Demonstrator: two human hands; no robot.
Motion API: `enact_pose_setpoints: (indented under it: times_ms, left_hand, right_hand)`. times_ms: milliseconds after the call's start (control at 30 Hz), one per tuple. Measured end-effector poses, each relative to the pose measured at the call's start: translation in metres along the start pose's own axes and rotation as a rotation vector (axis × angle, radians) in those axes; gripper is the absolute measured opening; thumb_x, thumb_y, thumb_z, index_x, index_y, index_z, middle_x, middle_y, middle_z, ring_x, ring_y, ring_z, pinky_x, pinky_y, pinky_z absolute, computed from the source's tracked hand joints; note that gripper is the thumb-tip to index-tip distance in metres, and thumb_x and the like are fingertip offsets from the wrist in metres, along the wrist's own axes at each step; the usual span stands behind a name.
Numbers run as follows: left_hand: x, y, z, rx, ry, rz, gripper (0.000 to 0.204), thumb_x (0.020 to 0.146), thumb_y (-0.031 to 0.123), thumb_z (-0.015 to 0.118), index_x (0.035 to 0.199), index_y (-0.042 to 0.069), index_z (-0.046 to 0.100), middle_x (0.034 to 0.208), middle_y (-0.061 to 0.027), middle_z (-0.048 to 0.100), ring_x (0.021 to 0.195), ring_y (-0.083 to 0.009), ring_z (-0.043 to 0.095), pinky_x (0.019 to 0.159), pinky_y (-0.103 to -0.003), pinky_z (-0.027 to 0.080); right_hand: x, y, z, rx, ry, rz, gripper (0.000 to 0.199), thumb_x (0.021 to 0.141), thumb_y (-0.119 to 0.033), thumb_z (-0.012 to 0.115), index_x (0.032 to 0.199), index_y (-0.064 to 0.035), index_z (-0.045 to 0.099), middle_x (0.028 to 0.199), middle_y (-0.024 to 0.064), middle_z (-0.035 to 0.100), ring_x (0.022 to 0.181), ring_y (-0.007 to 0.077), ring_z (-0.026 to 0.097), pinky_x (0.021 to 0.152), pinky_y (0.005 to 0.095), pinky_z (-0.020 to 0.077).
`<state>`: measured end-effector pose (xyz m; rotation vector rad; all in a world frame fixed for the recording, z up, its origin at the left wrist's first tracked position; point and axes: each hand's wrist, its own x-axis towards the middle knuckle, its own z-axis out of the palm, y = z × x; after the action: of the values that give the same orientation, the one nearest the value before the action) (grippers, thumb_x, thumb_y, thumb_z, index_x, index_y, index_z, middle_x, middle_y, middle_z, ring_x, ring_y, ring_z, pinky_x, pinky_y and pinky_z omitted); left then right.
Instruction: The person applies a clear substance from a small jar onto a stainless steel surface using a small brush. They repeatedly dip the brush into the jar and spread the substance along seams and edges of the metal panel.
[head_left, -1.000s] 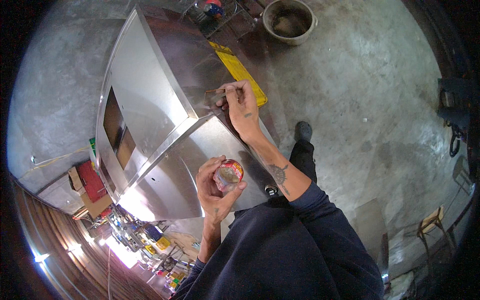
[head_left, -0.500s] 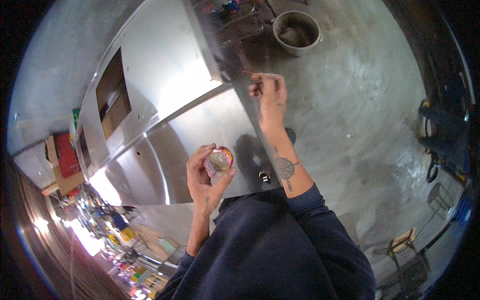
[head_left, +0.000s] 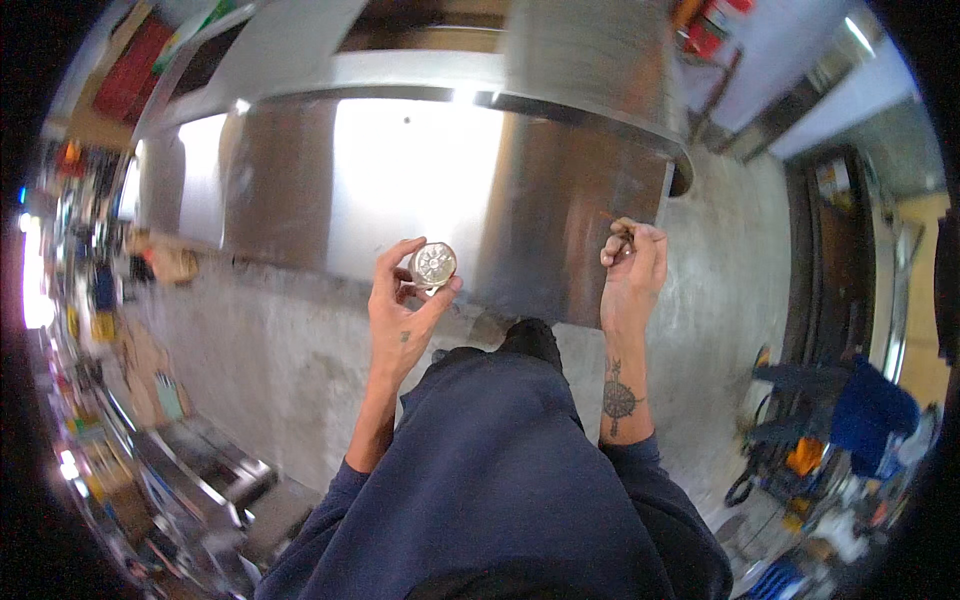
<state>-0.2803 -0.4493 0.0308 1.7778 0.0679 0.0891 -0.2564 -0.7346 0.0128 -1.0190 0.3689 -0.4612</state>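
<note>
Shiny sheet-metal stuff takes up most of the upper half of this workshop view, with one long steel panel [head_left: 275, 175] running across it, lit by a big bright glare patch, and a bare concrete floor [head_left: 270, 335] on the near side of it. Person in navy clothes [head_left: 485, 460] is standing right at the near edge, one dark shoe [head_left: 536, 342] showing just beyond the clothes. Their left hand [head_left: 398, 305] is curled partway round a small round tin [head_left: 433, 264], thumb on one side and fingers on the other, with a silvery round face turned up toward the camera. From this angle the tin overlaps the panel's near edge, about mid-panel. Right hand [head_left: 632, 268] is well apart from it, over toward the panel's right end, palm side up and fingers mostly folded in, pinching a thin orange stick [head_left: 608, 215] that pokes out past the fingertips; it's pretty blurry, so can't really tell what it is. Off to the right there's a blue cloth [head_left: 873, 418] on a pile of gear, and the left side is just blurred shop clutter [head_left: 85, 300].
</note>
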Motion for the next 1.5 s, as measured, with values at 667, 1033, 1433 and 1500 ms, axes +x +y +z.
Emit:
enact_pose_setpoints:
  times_ms: [667,1033,1433,1500]
  left_hand:
    - [-0.128,-0.041,-0.26,0.235,0.574,0.077,0.066,0.087,0.009,0.092,0.146,0.016,0.064,0.144,-0.0049,0.067,0.1,-0.0172,0.067,0.077,-0.031,0.057]
    - [-0.101,-0.045,-0.204,0.085,0.267,0.09,0.067,0.088,-0.001,0.087,0.15,0.013,0.063,0.143,-0.0032,0.067,0.107,-0.0153,0.065,0.081,-0.029,0.056]
    - [-0.1,-0.015,-0.072,0.15,0.154,0.078,0.068,0.088,-0.003,0.085,0.151,0.012,0.063,0.149,-0.0041,0.063,0.114,-0.016,0.064,0.087,-0.029,0.056]
    - [-0.106,-0.015,-0.04,0.137,0.22,0.067,0.067,0.088,-0.003,0.085,0.15,0.011,0.064,0.148,-0.0045,0.065,0.109,-0.0154,0.065,0.084,-0.029,0.056]
  right_hand:
    - [-0.282,0.095,0.271,-0.677,-1.181,-0.355,0.009,0.105,-0.006,0.073,0.112,-0.0022,0.07,0.103,0.0089,0.067,0.084,0.0159,0.064,0.075,0.0313,0.0549]
    - [-0.252,0.082,0.214,-0.809,-0.868,-0.721,0.015,0.101,-0.011,0.074,0.111,-0.0013,0.069,0.104,0.017,0.063,0.085,0.0356,0.071,0.07,0.0454,0.0612]
    - [-0.161,0.023,0.114,-0.969,-0.863,-0.724,0.016,0.098,-0.012,0.077,0.11,-0.0048,0.069,0.104,0.0138,0.064,0.08,0.0336,0.072,0.067,0.0432,0.0617]
    - [-0.139,0.016,0.094,-0.983,-0.939,-0.739,0.015,0.098,-0.012,0.078,0.109,-0.0058,0.069,0.104,0.0135,0.064,0.08,0.0337,0.072,0.067,0.0431,0.0617]
